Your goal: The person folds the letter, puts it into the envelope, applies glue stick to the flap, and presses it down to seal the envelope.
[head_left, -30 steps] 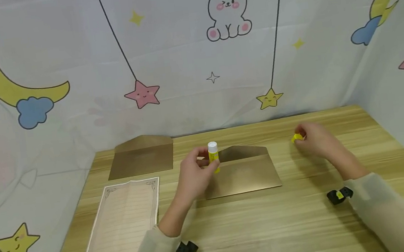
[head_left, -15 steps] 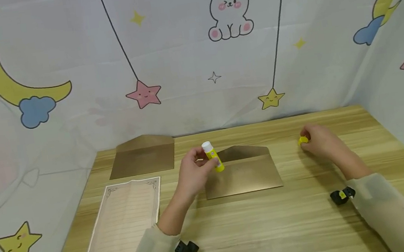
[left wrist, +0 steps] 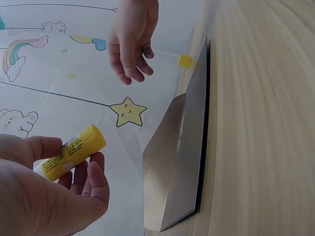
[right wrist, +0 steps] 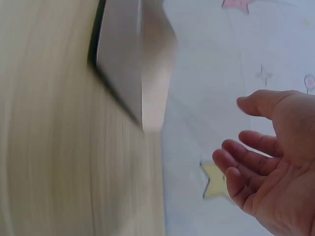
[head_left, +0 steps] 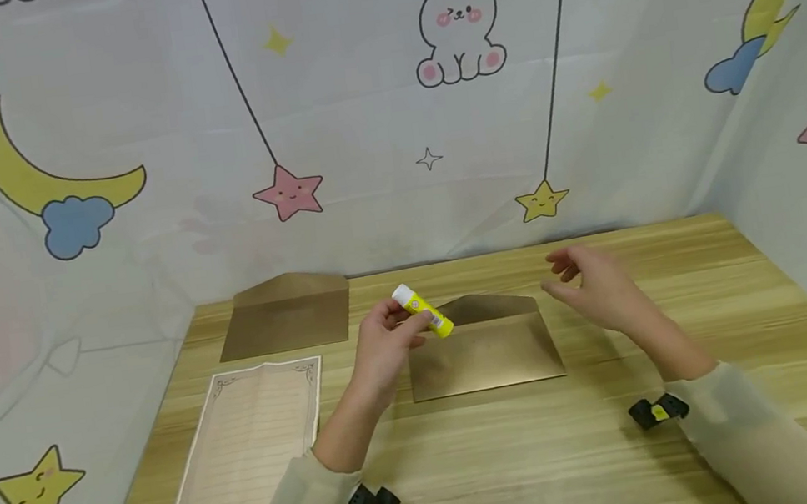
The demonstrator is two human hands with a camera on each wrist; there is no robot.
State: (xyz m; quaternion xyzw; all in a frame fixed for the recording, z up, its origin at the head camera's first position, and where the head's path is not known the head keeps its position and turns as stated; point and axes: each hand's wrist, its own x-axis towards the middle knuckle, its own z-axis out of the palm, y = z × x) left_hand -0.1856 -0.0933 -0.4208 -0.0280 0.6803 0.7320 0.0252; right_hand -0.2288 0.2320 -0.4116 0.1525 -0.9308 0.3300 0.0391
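My left hand (head_left: 382,343) pinches a yellow glue stick (head_left: 426,313) between thumb and fingers, tilted, its white end to the upper left. Beneath and to the right of it lies a bronze envelope (head_left: 488,358) with its pointed flap raised toward the back. My right hand (head_left: 600,287) hovers right of the envelope, fingers loosely bent and holding nothing. In the left wrist view a small yellow cap (left wrist: 184,61) sits on the table beyond the envelope; the right hand hides it in the head view.
A second bronze envelope (head_left: 287,323) lies at the back left of the wooden table (head_left: 519,456). In front of it is a cream sheet of lined letter paper (head_left: 246,448), partly under the left sleeve. A printed curtain (head_left: 355,106) hangs along the table's back edge.
My right hand has let go of the yellow cap and moved left toward the envelope. In my left hand the glue stick has tipped from upright to slanted, its white end leftward.
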